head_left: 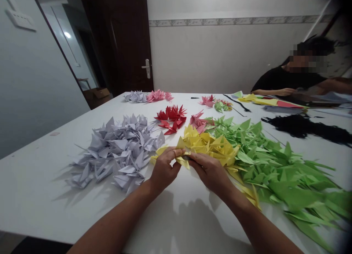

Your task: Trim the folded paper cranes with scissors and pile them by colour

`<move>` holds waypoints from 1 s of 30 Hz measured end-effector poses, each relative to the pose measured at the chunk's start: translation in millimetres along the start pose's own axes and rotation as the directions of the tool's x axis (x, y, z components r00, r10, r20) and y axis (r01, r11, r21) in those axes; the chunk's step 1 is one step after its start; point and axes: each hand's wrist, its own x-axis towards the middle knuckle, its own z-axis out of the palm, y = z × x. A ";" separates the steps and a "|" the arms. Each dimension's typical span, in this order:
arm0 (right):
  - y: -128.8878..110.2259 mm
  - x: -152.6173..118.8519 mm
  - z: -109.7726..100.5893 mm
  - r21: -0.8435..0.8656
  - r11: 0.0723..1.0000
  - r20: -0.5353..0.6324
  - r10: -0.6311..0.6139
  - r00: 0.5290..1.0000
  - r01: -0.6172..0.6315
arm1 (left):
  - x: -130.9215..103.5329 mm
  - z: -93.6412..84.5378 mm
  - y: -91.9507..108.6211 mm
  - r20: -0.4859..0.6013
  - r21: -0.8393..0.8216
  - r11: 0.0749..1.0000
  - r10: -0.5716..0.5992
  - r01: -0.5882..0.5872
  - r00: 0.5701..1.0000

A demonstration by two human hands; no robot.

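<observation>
Between my two hands is a yellow folded paper crane [182,161], held just above the white table. My left hand [167,165] pinches it from the left, thumb below and fingers on top. From the right, my right hand [207,169] closes its fingertips on the same piece; part of the paper is hidden by the fingers. Right behind my hands lies a heap of yellow paper cranes [211,147]. A large pile of pale lilac cranes [121,147] spreads to the left, and a long pile of green cranes [283,173] to the right.
Red cranes [172,118] and pink cranes [198,122] sit beyond the yellow heap. Smaller clusters, including pink ones [158,95], stand at the far edge. Black tassel-like strands [305,127] lie on the white table [41,166] at right, near a seated person [297,77].
</observation>
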 end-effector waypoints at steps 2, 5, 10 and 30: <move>-1.0 0.5 -0.7 0.015 1.000 -0.009 -0.002 1.000 0.002 | -0.2 0.3 0.6 0.002 -0.034 0.999 -0.027 0.027 1.000; -1.6 1.7 -3.3 0.030 1.000 -0.058 0.008 0.998 -0.006 | 1.7 0.5 1.5 -0.007 -0.161 0.970 -0.186 0.182 0.983; -0.6 2.3 -6.3 0.109 0.988 -0.129 0.126 0.984 -0.113 | 13.5 -1.1 2.4 0.120 -0.671 0.459 -0.708 0.583 0.696; -2.4 0.0 3.3 0.176 0.969 0.059 0.164 0.985 -0.172 | 13.3 1.9 15.5 0.434 -0.816 -0.043 -0.703 0.576 0.563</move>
